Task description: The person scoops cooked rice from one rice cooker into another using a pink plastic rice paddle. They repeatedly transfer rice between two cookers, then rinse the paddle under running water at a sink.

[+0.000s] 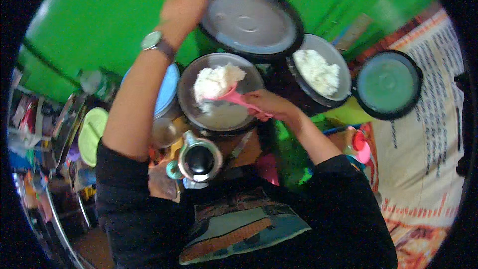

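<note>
My right hand (270, 104) grips the handle of a pink plastic scoop (234, 96). Its head rests against a mound of white cooked rice (218, 80) in a round pot (220, 121) in front of me. My left hand (186, 5), with a watch on the wrist, is at the rim of a large dark lid (248, 18) with a greyish inner face. That lid stands tilted behind the pot; how the fingers hold it is partly hidden. More white rice (317, 71) lies in a second container (343, 63) to the right of the lid.
A smaller dark-rimmed round lid or vessel (388, 82) is at the right, near a printed banner (422, 138). A blue lid (167, 89) is left of the pot. Nearer me stands a round metal-rimmed vessel (199, 158). Green wall (112, 7) rises behind; cluttered shelving is at left.
</note>
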Tool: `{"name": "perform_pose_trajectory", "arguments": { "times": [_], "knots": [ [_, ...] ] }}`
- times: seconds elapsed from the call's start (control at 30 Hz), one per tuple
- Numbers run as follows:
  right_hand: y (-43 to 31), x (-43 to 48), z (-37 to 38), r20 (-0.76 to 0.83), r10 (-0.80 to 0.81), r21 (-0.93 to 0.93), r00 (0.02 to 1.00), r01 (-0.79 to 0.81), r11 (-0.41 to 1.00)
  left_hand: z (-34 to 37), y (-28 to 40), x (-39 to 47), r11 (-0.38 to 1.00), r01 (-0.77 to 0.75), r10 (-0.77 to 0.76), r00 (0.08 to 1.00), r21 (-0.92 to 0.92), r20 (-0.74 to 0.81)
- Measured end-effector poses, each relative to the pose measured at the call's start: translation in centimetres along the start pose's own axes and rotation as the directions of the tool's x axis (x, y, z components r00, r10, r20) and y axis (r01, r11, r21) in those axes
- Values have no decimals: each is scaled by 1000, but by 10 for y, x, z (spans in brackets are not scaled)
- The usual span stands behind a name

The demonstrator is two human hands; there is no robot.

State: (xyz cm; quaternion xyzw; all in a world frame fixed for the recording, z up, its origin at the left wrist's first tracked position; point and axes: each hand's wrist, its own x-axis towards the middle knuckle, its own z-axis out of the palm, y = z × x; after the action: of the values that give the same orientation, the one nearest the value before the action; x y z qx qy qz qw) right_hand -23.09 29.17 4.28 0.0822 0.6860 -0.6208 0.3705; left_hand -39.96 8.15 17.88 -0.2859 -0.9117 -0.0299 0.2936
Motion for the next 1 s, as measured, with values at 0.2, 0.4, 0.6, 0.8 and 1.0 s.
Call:
{"name": "perform_pose_trajectory", "arguments": {
  "times": [0.2, 0.4, 0.6, 0.8, 1.0],
  "knots": [
    [-8, -62, 9, -122, 5, 23, 993, -2, 1000, -10, 4, 0, 1000, -10, 10, 999, 13, -32],
    [-28, -118, 5, -191, -76, 100, 979, 96, 990, -9, 2, -1, 999, -35, 34, 996, -10, -85],
    [-49, -188, -20, -446, -149, 63, 882, 197, 978, -2, -2, -6, 997, -80, 81, 983, 8, -163],
    [-44, -227, -97, -783, -397, -497, 479, -98, 862, 4, -3, -4, 995, -92, 84, 970, -27, -229],
    [-27, -183, -116, -554, -811, -585, 188, -781, 218, -3, 2, -1, 999, -29, 27, 995, -18, -100]
  ]
}}
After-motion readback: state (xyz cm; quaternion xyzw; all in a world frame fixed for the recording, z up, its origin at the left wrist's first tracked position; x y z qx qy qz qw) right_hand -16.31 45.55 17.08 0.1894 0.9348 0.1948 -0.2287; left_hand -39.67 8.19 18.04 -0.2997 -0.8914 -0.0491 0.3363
